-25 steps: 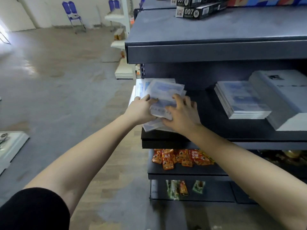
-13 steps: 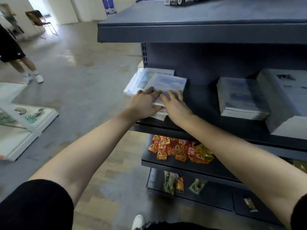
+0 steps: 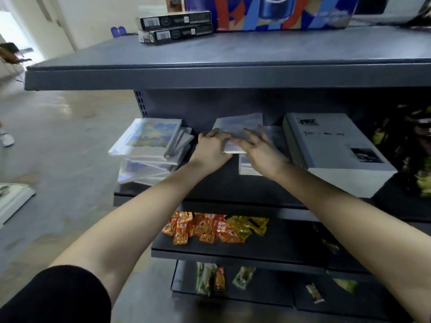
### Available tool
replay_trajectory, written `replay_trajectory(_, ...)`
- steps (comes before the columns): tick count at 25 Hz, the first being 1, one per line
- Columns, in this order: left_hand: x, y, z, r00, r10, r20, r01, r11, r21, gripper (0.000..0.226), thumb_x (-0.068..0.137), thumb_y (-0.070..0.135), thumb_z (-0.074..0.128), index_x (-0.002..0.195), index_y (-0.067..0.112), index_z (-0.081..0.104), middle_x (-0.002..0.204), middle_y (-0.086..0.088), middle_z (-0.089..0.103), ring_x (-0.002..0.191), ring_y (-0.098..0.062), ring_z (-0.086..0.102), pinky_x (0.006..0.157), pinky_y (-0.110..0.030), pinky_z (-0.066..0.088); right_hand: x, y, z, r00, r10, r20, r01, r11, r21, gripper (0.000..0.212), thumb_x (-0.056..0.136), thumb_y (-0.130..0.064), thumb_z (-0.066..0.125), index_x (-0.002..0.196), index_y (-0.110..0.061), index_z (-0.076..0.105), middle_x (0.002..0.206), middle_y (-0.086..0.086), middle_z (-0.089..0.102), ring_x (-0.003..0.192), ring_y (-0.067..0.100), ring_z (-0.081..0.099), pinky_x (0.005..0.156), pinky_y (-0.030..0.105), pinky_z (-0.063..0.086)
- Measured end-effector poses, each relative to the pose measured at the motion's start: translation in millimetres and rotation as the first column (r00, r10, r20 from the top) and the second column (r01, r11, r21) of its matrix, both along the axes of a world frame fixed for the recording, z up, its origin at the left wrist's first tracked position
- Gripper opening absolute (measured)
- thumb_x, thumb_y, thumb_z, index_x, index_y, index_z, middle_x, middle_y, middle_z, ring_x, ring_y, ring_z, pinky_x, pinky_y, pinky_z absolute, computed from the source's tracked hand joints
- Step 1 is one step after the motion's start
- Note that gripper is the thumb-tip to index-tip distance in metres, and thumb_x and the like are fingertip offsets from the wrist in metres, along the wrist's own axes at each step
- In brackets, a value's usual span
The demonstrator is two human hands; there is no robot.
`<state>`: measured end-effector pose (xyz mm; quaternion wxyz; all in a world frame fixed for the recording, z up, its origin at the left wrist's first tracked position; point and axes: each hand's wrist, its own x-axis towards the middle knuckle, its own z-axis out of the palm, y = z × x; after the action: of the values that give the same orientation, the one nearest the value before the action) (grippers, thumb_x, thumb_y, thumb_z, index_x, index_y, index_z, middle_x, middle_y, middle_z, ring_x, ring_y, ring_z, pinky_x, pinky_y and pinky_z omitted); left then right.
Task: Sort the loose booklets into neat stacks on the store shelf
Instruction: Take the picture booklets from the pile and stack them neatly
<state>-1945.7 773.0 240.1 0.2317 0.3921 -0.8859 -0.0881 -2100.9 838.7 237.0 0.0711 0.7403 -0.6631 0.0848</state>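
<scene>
Our left hand (image 3: 213,148) curls its fingers round the left edge of a pale booklet (image 3: 240,127) and grips it. Our right hand (image 3: 262,151) lies on the cover with fingers spread and fairly straight, pressing rather than clasping. The booklet sits towards the middle of the middle shelf (image 3: 221,185), over a small stack (image 3: 248,166) of similar booklets whose near edge shows under our right wrist. Motion blur keeps us from telling whether it touches that stack. To the left, at the shelf's end, lies a loose pile (image 3: 151,145) of booklets, skewed and overhanging. Just right of our hands stands a thick white block of printed matter (image 3: 335,148). Two black boxes (image 3: 175,26) lie on the top shelf, and orange snack packets (image 3: 198,229) lie on the shelf below.
</scene>
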Motion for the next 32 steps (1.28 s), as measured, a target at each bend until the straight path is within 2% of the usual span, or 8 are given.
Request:
replay_trajectory(3,-38,7,-24,0.995,-0.038,0.096,0.029,0.995,0.097,0.050,0.072,0.040,0.057,0.119,0.024,0.060,0.122,-0.003,0.062,0.117,-0.026,0.052,0.099,-0.036,0.038,-42,18,-21,0.992,-0.125,-0.025,0.127,0.973,0.190,0.057,0.095,-0.026,0.045,0.147,-0.031,0.020,0.153,0.008,0.023,0.139,0.037,0.020,0.112,0.048,0.024)
replay_trajectory(6,-61,15,-45,0.963,-0.109,0.247,0.081,0.989,0.122,0.053,0.083,0.036,0.064,0.132,0.023,0.049,0.137,-0.006,0.049,0.132,-0.026,0.035,0.104,-0.033,0.024,-54,31,-34,0.963,-0.214,-0.163,0.256,0.917,0.307,0.067,0.091,-0.047,0.045,0.147,-0.020,0.019,0.148,0.016,0.028,0.134,0.038,0.028,0.110,0.049,0.026)
replay_trajectory(11,-73,9,-50,0.984,-0.162,0.070,0.137,0.949,0.282,0.064,0.080,0.037,0.071,0.137,0.022,0.045,0.144,-0.010,0.029,0.133,-0.032,0.028,0.110,-0.035,0.031,-44,23,-31,0.893,-0.391,-0.223,0.448,0.820,0.356,0.057,0.097,-0.022,0.039,0.147,-0.005,0.015,0.150,0.023,0.019,0.141,0.041,0.008,0.114,0.051,0.020)
replay_trajectory(16,-90,-5,-62,0.960,-0.132,0.245,0.072,0.968,0.239,0.061,0.092,0.041,0.051,0.146,0.026,0.027,0.149,-0.018,0.012,0.137,-0.038,0.011,0.112,-0.045,0.028,-46,11,-42,0.885,-0.451,-0.119,0.459,0.800,0.386,0.053,0.098,-0.012,0.032,0.145,0.003,0.014,0.149,0.029,0.017,0.139,0.041,0.019,0.110,0.052,0.028)
replay_trajectory(20,-93,-16,-60,0.942,-0.143,0.305,0.069,0.968,0.241,0.063,0.091,0.048,0.047,0.146,0.028,0.023,0.149,-0.020,0.011,0.136,-0.040,0.012,0.113,-0.046,0.026,-40,3,-36,0.865,-0.498,-0.060,0.474,0.771,0.425,0.066,0.096,-0.012,0.039,0.147,0.000,-0.002,0.152,0.027,0.001,0.141,0.040,0.007,0.112,0.051,0.025)
replay_trajectory(23,-82,-23,-47,0.912,-0.230,0.339,0.142,0.953,0.266,0.062,0.090,0.051,0.049,0.144,0.031,0.028,0.152,-0.014,0.016,0.137,-0.035,0.019,0.113,-0.045,0.024,-39,0,-26,0.853,-0.522,-0.002,0.475,0.774,0.418,0.064,0.094,-0.016,0.042,0.147,-0.001,0.008,0.150,0.028,0.012,0.137,0.042,0.017,0.110,0.049,0.026)
replay_trajectory(26,-47,-32,-33,0.905,-0.253,0.342,0.191,0.960,0.205,0.059,0.090,0.051,0.048,0.141,0.025,0.036,0.151,-0.007,0.028,0.138,-0.025,0.029,0.113,-0.043,0.018,-29,-8,-18,0.901,-0.434,0.021,0.410,0.865,0.288,0.059,0.089,-0.018,0.045,0.144,-0.010,0.025,0.148,0.021,0.025,0.132,0.043,0.027,0.109,0.051,0.029)
replay_trajectory(32,52,-67,-14,0.948,-0.143,0.285,0.148,0.989,0.006,0.077,0.086,0.050,0.057,0.147,0.016,0.024,0.154,-0.010,0.021,0.144,-0.027,0.014,0.117,-0.039,0.008,66,-48,-14,0.964,-0.220,0.147,0.219,0.976,0.020,0.056,0.088,-0.020,0.049,0.143,-0.020,0.034,0.154,0.010,0.020,0.138,0.034,0.023,0.111,0.048,0.025)
